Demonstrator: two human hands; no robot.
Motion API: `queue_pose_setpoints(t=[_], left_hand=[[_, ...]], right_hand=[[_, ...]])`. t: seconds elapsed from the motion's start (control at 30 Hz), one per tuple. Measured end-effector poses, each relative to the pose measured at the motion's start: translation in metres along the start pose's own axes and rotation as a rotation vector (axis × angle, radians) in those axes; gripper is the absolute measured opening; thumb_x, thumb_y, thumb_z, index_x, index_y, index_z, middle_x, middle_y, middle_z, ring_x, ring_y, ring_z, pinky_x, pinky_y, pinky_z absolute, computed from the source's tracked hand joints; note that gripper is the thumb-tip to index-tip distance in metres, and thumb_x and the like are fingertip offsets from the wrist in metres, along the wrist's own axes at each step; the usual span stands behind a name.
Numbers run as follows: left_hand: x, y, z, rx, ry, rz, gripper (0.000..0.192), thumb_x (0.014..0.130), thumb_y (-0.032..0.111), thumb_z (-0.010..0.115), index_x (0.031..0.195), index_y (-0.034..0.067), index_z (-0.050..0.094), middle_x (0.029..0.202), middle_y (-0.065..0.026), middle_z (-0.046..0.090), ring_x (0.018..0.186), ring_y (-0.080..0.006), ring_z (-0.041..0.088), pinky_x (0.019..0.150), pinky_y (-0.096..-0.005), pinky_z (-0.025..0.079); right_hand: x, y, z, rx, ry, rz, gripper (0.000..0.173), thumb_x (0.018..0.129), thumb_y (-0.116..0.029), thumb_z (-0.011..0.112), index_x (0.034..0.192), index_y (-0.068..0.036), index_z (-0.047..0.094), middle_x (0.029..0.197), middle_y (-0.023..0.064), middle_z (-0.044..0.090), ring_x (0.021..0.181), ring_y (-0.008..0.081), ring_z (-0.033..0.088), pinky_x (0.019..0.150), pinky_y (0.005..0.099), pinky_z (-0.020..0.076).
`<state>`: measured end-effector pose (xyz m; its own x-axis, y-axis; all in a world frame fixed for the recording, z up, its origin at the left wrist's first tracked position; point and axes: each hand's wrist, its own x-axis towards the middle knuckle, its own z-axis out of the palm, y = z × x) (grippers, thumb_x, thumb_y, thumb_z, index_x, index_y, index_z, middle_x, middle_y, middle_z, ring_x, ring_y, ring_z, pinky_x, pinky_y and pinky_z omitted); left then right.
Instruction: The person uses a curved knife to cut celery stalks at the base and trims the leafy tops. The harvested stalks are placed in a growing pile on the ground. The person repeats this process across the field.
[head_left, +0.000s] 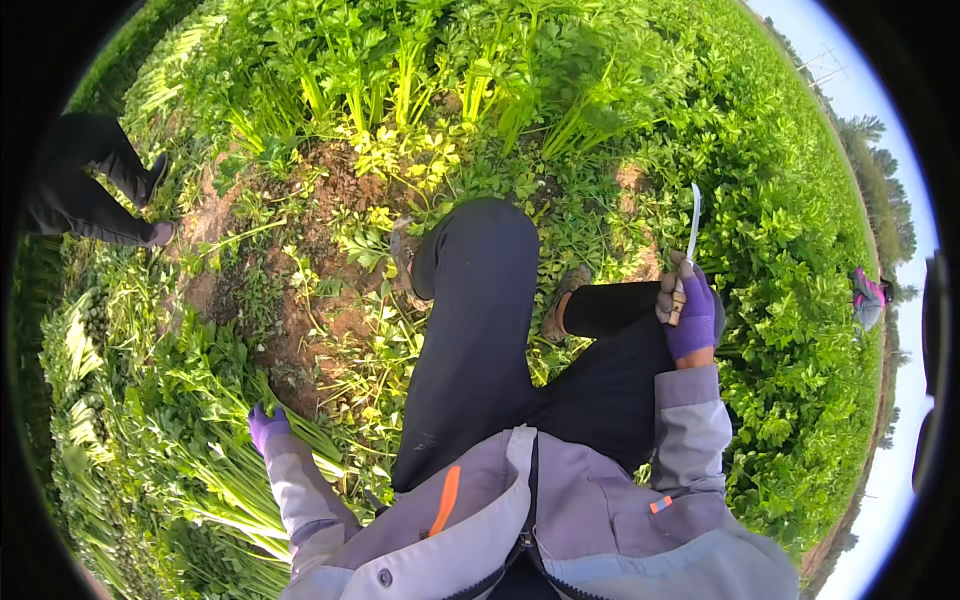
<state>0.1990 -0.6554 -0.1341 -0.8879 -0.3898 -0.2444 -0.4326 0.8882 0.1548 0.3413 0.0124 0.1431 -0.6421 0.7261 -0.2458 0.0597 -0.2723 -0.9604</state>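
Observation:
My left hand (268, 426), in a purple glove, is low on the left against cut celery stalks (319, 442). Its fingers are bent, and whether they close around any stalk is hidden. Beneath and beyond it spreads a pile of cut celery (225, 476), leafy tops mixed with pale green stems. On the right, my gloved right hand (691, 307) grips a knife by its wooden handle (676, 302) above my bent knee. The knife's narrow, slightly curved blade (695, 217) points away from me, in front of green foliage.
Standing celery plants (405, 82) rise ahead, with a dense leafy field (795, 300) along the right. Trampled leaves and bare soil (307, 322) lie before my knees. Another person's dark-trousered legs (97, 180) stand at left. A distant person (868, 298) is at far right.

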Motion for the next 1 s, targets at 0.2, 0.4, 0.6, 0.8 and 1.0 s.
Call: queue_pose_setpoints(t=[0.2, 0.4, 0.6, 0.8, 1.0], left_hand=[[0.042, 0.108, -0.019, -0.731, -0.039, 0.281, 0.046, 0.086, 0.021, 0.072, 0.126, 0.000, 0.060, 0.118, -0.0137, 0.067, 0.106, -0.0210, 0.064, 0.096, -0.0318, 0.047], [0.015, 0.280, -0.108, -0.965, -0.117, 0.717, 0.036, 0.093, 0.012, 0.066, 0.124, -0.004, 0.060, 0.119, -0.0131, 0.066, 0.110, -0.0194, 0.063, 0.099, -0.0317, 0.047], [-0.054, 0.465, -0.201, -0.588, -0.289, 1.163, 0.038, 0.089, 0.020, 0.070, 0.121, 0.001, 0.063, 0.115, -0.0127, 0.068, 0.106, -0.0194, 0.065, 0.091, -0.0312, 0.052], [-0.083, 0.633, -0.153, -0.043, -0.556, 1.349, 0.062, 0.080, 0.043, 0.076, 0.126, 0.003, 0.061, 0.121, -0.0151, 0.066, 0.113, -0.0260, 0.064, 0.097, -0.0351, 0.049], [-0.078, 0.767, 0.020, 0.055, -0.805, 1.133, 0.092, 0.077, 0.054, 0.075, 0.141, -0.004, 0.043, 0.137, -0.0236, 0.053, 0.126, -0.0316, 0.054, 0.106, -0.0373, 0.042]], right_hand=[[-0.012, -0.058, -0.043, -0.016, 0.120, -0.195, 0.033, 0.101, -0.024, 0.050, 0.126, -0.003, 0.052, 0.076, 0.0029, 0.056, 0.049, 0.0071, 0.046, 0.040, 0.0208, 0.0332], [0.010, -0.077, -0.103, -0.025, 0.190, -0.220, 0.032, 0.100, -0.023, 0.051, 0.127, -0.006, 0.052, 0.075, -0.0006, 0.055, 0.049, 0.0025, 0.038, 0.041, 0.0176, 0.0285], [0.100, 0.028, -0.124, -0.105, 0.180, 0.096, 0.034, 0.095, -0.033, 0.061, 0.117, -0.008, 0.060, 0.075, 0.0010, 0.059, 0.053, 0.0078, 0.052, 0.046, 0.0209, 0.0392], [0.205, 0.157, -0.094, -0.205, -0.038, 0.379, 0.039, 0.094, -0.035, 0.058, 0.118, -0.004, 0.057, 0.078, 0.0053, 0.063, 0.054, 0.0124, 0.055, 0.048, 0.0258, 0.0444], [0.291, 0.244, -0.052, -0.201, -0.093, 0.483, 0.041, 0.094, -0.033, 0.056, 0.122, -0.002, 0.055, 0.076, 0.0068, 0.063, 0.054, 0.0150, 0.057, 0.047, 0.0292, 0.0473]])
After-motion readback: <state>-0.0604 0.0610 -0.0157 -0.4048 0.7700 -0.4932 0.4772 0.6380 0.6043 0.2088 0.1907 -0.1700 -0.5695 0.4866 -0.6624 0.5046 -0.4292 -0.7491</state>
